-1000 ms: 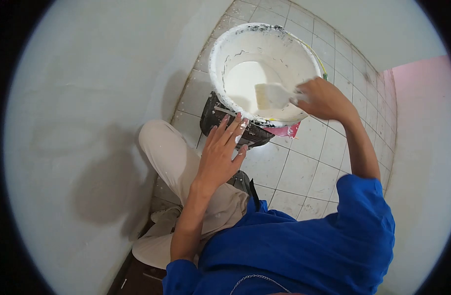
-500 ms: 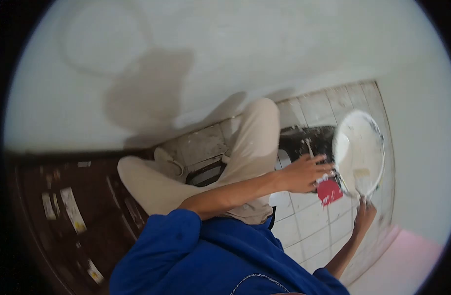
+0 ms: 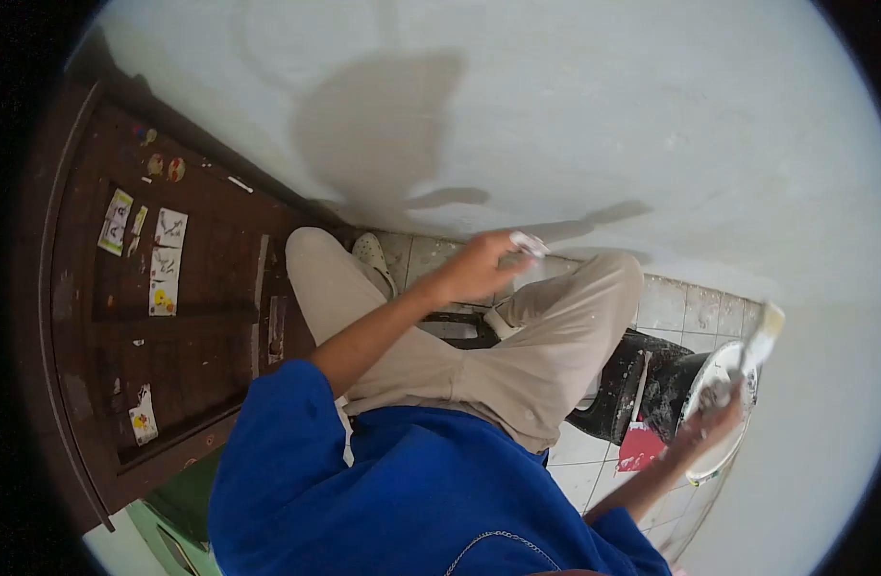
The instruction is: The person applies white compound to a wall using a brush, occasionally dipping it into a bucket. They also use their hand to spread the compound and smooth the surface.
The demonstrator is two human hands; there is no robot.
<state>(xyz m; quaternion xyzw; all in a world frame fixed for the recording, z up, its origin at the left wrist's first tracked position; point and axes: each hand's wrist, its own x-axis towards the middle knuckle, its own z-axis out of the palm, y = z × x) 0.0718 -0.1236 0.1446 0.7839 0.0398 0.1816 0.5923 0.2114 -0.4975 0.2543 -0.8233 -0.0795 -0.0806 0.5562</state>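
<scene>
My right hand (image 3: 717, 419) grips a paintbrush (image 3: 759, 344) by its handle, bristles up, slightly blurred. The brush is in front of the wall, above the rim of a white bucket (image 3: 743, 447). My hand and wrist hide part of the bucket. Over my knees, my left hand (image 3: 479, 267) is raised with its fingers curled. A whitish patch (image 3: 530, 244) shows at its fingertips; whether this is paint or a small held thing I cannot make out. A red scraper-like piece (image 3: 640, 447) lies near the bucket.
A pale wall (image 3: 594, 115) runs in front of me and to the right. On the left is a dark brown wooden panel (image 3: 210, 336) with stickers. A paint-spattered black object (image 3: 608, 394) rests on the tiled floor (image 3: 663, 305) beside my leg.
The paintbrush has come up out of the bucket with my right hand. My left hand has moved left, away from the bucket, and its fingers have curled. My view has turned.
</scene>
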